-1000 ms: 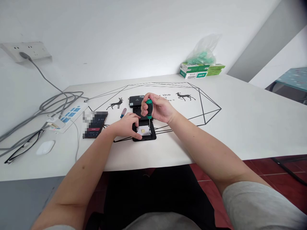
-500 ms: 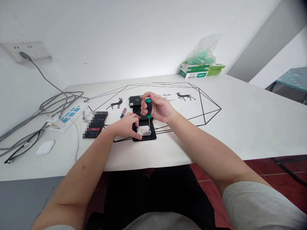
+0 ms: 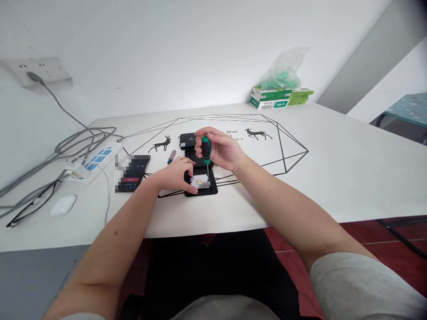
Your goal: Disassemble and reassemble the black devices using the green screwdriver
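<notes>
Green-handled screwdriver (image 3: 207, 151) gripped upright by right hand (image 3: 222, 151); left hand (image 3: 176, 175) pins small black device (image 3: 201, 183) — tip could slip w/ tilt, gouging board.

From the small black opened box (image 3: 201, 183), bare white tabletop (image 3: 333, 169) lies open at three o'clock, while a dark phone (image 3: 131, 173) and red-handled screwdriver (image 3: 171, 156) crowd nine to eleven.

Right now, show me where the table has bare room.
Bare: the table right of the right hand, up to the green boxes. Crowded: left of the left hand, with phone, power strip, mouse.
</notes>
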Tool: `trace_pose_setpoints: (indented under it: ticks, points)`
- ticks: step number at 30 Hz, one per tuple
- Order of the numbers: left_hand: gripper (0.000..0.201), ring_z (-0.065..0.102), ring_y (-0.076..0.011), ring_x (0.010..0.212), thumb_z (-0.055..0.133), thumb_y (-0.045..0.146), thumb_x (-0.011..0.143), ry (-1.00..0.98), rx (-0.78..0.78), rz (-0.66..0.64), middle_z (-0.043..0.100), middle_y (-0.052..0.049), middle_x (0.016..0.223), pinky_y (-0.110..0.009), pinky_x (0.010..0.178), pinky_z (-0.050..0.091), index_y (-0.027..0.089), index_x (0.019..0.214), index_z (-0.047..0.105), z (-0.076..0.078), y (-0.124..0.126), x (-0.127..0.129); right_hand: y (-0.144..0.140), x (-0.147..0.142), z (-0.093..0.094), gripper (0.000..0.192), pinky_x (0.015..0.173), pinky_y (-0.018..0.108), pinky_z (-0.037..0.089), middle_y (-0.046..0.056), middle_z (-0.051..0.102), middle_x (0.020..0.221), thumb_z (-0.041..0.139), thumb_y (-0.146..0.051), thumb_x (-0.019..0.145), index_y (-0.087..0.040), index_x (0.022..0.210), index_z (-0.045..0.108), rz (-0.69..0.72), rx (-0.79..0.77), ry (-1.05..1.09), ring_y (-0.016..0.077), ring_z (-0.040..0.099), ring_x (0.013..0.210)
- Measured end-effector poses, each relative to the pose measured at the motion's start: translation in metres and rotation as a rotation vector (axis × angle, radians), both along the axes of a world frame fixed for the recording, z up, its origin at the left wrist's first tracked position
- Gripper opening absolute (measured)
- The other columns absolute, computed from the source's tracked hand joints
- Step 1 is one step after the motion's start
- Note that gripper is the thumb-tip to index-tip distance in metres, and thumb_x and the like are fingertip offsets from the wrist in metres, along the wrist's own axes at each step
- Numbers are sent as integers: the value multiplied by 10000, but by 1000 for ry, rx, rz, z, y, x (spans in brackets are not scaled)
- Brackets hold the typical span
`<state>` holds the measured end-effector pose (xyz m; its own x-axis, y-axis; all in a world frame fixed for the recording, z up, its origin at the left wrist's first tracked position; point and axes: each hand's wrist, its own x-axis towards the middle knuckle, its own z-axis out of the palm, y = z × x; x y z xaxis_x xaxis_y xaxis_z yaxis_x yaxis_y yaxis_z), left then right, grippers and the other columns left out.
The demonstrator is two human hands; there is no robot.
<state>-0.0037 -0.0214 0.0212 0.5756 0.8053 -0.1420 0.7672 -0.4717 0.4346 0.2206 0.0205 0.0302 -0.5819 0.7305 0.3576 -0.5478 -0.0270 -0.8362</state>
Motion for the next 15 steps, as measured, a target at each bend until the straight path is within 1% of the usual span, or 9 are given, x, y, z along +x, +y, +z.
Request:
trace_pose_setpoints:
  ticks: [2, 4, 6, 8, 10, 12, 15]
  points:
    - [517, 324, -404, 1627, 951, 590, 685, 2, 4, -1, 608, -99, 1590, -612, 1380, 100, 261, 894, 611, 0, 0, 0, -1, -1, 2, 310, 696, 308, 597, -7, 719, 865, 816, -446, 908, -212, 1057, 677, 7, -14, -5, 156, 692, 752]
    - [512, 325, -402, 1626, 952, 587, 689, 2, 6, -2, 610, -99, 1589, -614, 1377, 108, 262, 889, 610, 0, 0, 0, -3, -2, 2, 343, 679, 305, 595, -8, 713, 863, 803, -518, 930, -221, 1009, 651, -1, -18, -15, 152, 681, 737]
    - [510, 331, -400, 1623, 952, 582, 690, -3, 4, -5, 605, -100, 1594, -603, 1364, 169, 261, 888, 609, 0, 0, 0, -3, -3, 1, 405, 677, 295, 592, -13, 704, 889, 860, -561, 891, -230, 976, 643, -21, -4, -15, 141, 661, 745]
    - [511, 336, -395, 1619, 953, 576, 687, -11, -4, -5, 595, -103, 1601, -577, 1330, 268, 262, 897, 610, 0, 0, -1, -2, -3, -2, 432, 699, 276, 588, -28, 687, 889, 956, -511, 812, -236, 955, 656, -45, 21, -7, 124, 640, 757]
    - [514, 338, -394, 1617, 955, 576, 684, -15, -8, -4, 588, -105, 1606, -558, 1296, 329, 262, 903, 612, -1, 1, -1, -1, -2, -4, 410, 725, 265, 586, -38, 671, 863, 991, -451, 787, -233, 953, 685, -60, 46, 3, 115, 632, 766]
    - [513, 342, -397, 1613, 954, 579, 687, -13, -3, -4, 589, -105, 1604, -562, 1294, 328, 261, 900, 613, -1, 1, -1, 0, -1, -5, 382, 741, 274, 596, -29, 672, 851, 956, -477, 829, -221, 984, 719, -60, 56, 4, 124, 646, 784]
    - [509, 346, -396, 1614, 955, 577, 690, -5, 5, -7, 600, -102, 1592, -574, 1316, 288, 261, 895, 612, -2, 1, -1, 0, -1, -3, 408, 724, 293, 611, -7, 699, 893, 897, -529, 878, -203, 1056, 728, -45, 32, -8, 143, 680, 799]
